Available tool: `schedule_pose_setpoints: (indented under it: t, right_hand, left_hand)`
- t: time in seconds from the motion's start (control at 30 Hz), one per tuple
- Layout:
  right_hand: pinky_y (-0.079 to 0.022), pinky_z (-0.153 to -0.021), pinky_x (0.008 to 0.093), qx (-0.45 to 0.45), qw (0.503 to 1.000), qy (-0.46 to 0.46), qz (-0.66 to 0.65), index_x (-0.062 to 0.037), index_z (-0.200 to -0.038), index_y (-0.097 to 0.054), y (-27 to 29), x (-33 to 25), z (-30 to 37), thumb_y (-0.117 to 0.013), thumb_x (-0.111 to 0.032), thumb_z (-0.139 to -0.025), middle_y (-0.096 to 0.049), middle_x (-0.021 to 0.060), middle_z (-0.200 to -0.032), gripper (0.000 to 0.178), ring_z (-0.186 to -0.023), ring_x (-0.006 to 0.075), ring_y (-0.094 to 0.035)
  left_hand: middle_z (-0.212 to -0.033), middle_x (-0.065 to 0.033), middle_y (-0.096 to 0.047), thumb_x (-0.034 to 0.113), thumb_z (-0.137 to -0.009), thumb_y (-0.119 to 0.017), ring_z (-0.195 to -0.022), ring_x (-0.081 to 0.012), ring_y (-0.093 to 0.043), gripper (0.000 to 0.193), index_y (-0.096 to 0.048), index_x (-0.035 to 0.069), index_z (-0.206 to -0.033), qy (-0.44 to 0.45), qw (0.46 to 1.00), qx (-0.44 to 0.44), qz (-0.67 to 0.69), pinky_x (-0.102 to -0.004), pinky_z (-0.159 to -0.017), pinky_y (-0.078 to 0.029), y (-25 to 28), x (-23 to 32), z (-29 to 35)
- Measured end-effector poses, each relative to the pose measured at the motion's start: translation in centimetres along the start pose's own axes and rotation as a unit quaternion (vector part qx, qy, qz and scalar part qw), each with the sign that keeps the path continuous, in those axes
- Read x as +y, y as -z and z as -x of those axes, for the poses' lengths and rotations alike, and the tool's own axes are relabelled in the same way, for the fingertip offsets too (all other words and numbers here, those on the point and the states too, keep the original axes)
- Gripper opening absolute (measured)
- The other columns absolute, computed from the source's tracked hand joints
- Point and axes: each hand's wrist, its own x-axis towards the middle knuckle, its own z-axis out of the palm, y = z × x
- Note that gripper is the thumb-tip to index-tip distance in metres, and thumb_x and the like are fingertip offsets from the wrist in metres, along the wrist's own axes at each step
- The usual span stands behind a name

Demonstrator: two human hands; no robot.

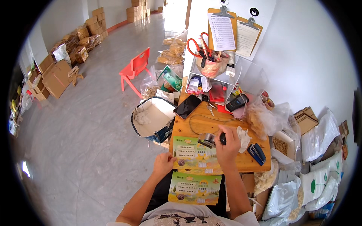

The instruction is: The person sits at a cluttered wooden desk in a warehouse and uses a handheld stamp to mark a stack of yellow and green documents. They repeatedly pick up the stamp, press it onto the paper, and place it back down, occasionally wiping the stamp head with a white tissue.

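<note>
A green-and-yellow printed sheet (pixel 188 155) lies at the near left of the wooden table. My left hand (pixel 163 164) is closed at its left edge, thumb and fingers pinching the corner area. Over the sheet's upper right, my right hand (pixel 228 148) grips a hand stamp (pixel 206 140) with a rounded metal body and a black knob. Whether the stamp touches the sheet cannot be made out. A second sheet of the same print (pixel 194 189) rests on my lap, nearer my body. Right of my right hand are a crumpled white tissue (pixel 243 138) and a dark blue stapler (pixel 256 154).
On the table (pixel 233 162) lie a black phone (pixel 187 106), keys (pixel 210 109) and string. A clear shelf holds red-handled scissors (pixel 200 46) in a cup. An open box (pixel 151 118) stands left of the table; a red chair (pixel 135 69) is beyond. White sacks (pixel 320 177) crowd the right.
</note>
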Motion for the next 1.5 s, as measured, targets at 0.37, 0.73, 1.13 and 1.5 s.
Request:
schedule_pose_setpoints:
  t: [0.37, 0.73, 1.13, 1.5]
  right_hand:
    - [-0.047, -0.063, 0.0357, 0.050, 0.996, 0.008, 0.079, -0.0043, -0.105, -0.062, 4.9, 0.4, 0.7, -0.066, 0.010, -0.071, -0.056, 0.0130, -0.082, 0.038, -0.072, 0.0305, -0.058]
    - [-0.047, -0.061, 0.0348, 0.019, 0.996, 0.061, 0.068, -0.0047, -0.106, -0.063, 3.7, 1.1, 0.4, -0.069, 0.007, -0.071, -0.058, 0.0100, -0.087, 0.038, -0.072, 0.0279, -0.059]
    - [-0.048, -0.060, 0.0355, -0.093, 0.995, 0.038, 0.008, -0.0062, -0.107, -0.063, -1.2, 1.3, 3.0, -0.074, 0.001, -0.069, -0.057, 0.0079, -0.088, 0.041, -0.076, 0.0261, -0.061]
    - [-0.049, -0.060, 0.0348, -0.095, 0.992, 0.069, 0.051, -0.0059, -0.105, -0.063, -1.7, 2.0, 2.8, -0.075, 0.001, -0.066, -0.057, 0.0073, -0.087, 0.041, -0.078, 0.0253, -0.060]
  left_hand:
    - [-0.073, -0.0226, -0.062, 0.018, -0.088, -0.062, -0.072, -0.0412, -0.061, 0.023, -0.063, 0.000, -0.075, -0.094, 0.990, 0.028, -0.104, -0.0485, -0.062, -0.046, 1.9, 3.4, 2.2]
    - [-0.078, -0.0247, -0.061, 0.014, -0.092, -0.058, -0.066, -0.0369, -0.058, 0.017, -0.061, -0.002, -0.092, -0.023, 0.983, -0.174, 0.050, -0.0407, -0.061, -0.045, 3.6, 0.0, 8.6]
    - [-0.079, -0.0003, -0.063, 0.005, -0.095, -0.053, -0.070, -0.0045, -0.050, 0.020, -0.061, -0.005, -0.110, 0.048, 0.970, -0.204, 0.121, -0.0236, -0.061, -0.044, 1.3, -1.4, 11.8]
    - [-0.064, -0.0128, -0.064, 0.029, -0.088, -0.066, -0.058, -0.0292, -0.061, 0.027, -0.065, 0.002, -0.083, 0.028, 0.966, -0.246, -0.073, -0.0391, -0.054, -0.046, 4.0, 0.8, 11.5]
